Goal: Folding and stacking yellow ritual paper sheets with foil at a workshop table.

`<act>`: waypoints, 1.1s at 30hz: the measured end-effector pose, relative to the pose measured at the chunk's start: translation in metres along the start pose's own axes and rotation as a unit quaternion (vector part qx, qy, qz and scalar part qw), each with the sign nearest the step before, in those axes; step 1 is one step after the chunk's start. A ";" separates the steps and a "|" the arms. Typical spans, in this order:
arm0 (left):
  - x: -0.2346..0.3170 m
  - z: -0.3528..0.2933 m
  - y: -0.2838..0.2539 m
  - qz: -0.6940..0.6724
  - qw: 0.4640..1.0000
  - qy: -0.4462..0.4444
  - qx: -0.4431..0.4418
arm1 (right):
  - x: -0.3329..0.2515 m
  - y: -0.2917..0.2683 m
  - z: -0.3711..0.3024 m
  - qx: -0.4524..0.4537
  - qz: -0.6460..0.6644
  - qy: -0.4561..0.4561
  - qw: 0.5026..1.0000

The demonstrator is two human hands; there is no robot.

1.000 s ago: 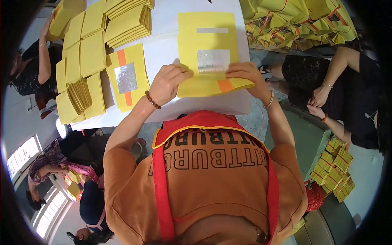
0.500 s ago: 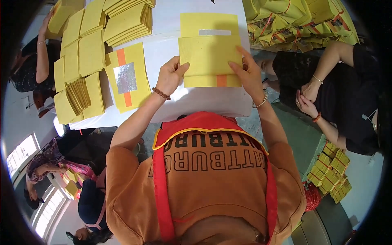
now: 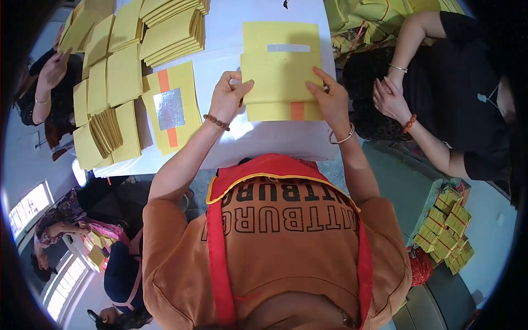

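A yellow paper sheet (image 3: 280, 82) lies across another yellow sheet (image 3: 280, 32), whose silver foil patch (image 3: 289, 48) and orange stripe (image 3: 297, 111) show above and below it. My left hand (image 3: 228, 94) pinches the upper sheet's left edge, thumb on top and fingers partly hidden. At the right edge my right hand (image 3: 330, 96) grips the same sheet with its thumb on the face and its index finger extended along the side. To the left on the table, another yellow sheet (image 3: 184, 82) lies face up with a silver foil square (image 3: 170, 109) over an orange stripe.
Several stacks of folded yellow paper (image 3: 124, 74) cover the table's left side. Beside the white table (image 3: 220, 47) a person in black (image 3: 451, 93) sits at the right with hands together. Another person's hand (image 3: 53, 70) is at the far left. Tied yellow bundles (image 3: 445, 225) stand at the lower right.
Both my hands and the upper sheet have shifted slightly downward in view. The person at the right has moved inward, and another hand has appeared at the far left.
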State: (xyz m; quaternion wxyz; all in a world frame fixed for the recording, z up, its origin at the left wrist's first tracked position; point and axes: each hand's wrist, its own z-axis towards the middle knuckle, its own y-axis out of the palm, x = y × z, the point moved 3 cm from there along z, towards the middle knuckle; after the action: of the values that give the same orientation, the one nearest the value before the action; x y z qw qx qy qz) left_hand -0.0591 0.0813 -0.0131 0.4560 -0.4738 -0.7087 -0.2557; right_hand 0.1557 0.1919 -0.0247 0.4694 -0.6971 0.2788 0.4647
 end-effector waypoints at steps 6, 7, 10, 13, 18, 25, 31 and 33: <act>0.042 -0.026 0.018 0.367 0.834 0.382 0.156 | -0.002 -0.004 -0.001 0.001 -0.019 0.007 1.000; 0.047 -0.027 0.036 0.430 0.790 0.428 0.086 | 0.001 -0.004 -0.001 0.006 -0.018 0.007 1.000; 0.032 -0.015 0.063 0.531 0.714 0.457 -0.001 | -0.009 -0.005 -0.002 0.004 -0.012 -0.001 1.000; 0.016 -0.009 0.067 0.579 0.687 0.437 -0.023 | -0.012 -0.007 -0.003 -0.050 -0.009 0.044 0.998; 0.013 -0.004 0.064 0.579 0.699 0.418 -0.037 | -0.051 0.002 -0.018 0.019 -0.359 -0.216 0.908; 0.010 -0.003 0.060 0.539 0.737 0.406 -0.044 | -0.019 0.029 -0.007 -0.073 -0.420 -0.272 0.863; 0.013 0.001 0.035 0.255 0.877 0.394 -0.102 | -0.024 0.029 -0.009 -0.082 -0.441 -0.258 0.855; 0.033 -0.014 0.037 0.426 0.773 0.462 -0.093 | -0.023 0.030 -0.009 -0.087 -0.444 -0.256 0.854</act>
State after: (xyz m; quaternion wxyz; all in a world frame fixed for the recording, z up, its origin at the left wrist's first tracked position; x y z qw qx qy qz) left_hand -0.0244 0.1002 0.0205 0.7443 -0.5922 -0.1118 -0.2880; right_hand 0.1247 0.1707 -0.0144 0.6184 -0.6410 -0.2323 0.3908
